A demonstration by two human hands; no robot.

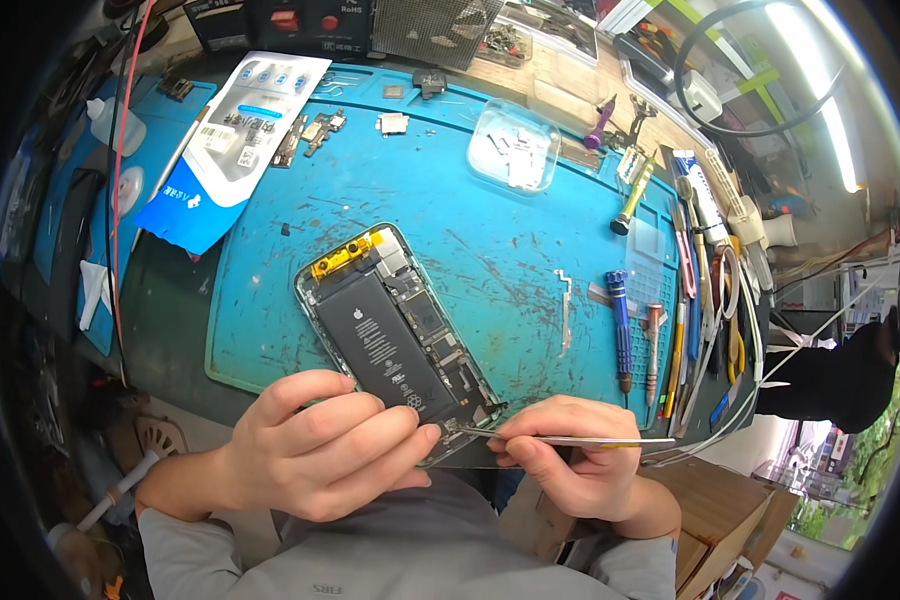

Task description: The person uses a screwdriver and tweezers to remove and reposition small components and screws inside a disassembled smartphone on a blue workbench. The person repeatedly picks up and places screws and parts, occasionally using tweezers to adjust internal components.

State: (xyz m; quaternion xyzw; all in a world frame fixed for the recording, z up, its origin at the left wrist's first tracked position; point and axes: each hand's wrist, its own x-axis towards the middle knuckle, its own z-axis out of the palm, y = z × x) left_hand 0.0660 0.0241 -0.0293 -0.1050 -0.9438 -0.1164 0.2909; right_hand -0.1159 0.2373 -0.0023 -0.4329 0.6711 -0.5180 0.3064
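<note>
- We are looking at an opened phone (402, 338) lying aslant on the blue mat (260, 320), its lower end between our two hands, close to the worktop's front edge.
- With our right hand (570, 460) we are pinching a slim metal tool (610, 441) between thumb and fingers, its point at the phone's lower end; whether it is touching a part, we cannot tell.
- Our left hand (340, 440) is curling its fingers over the phone's lower left; we are seeing no object in its grip, and cannot tell whether the hidden thumb is pressing against them.
- We are judging a slip of the point to be the main risk: with too much push, it could be scratching or tearing small connectors.
- We are also minding the black battery (380, 345): a metal point skidding up onto it could be piercing its wrapper, and one bridging bare contacts could be shorting them.
- If the left fingers are bracing poorly, the phone could be swivelling under the tool and spoiling its aim.
- Working this near the edge, we are risking any tiny freed piece dropping out of sight.
- The thin pale strip (566, 310) is lying loose to the right, so a sweeping sleeve could be bending or dragging it.
</note>
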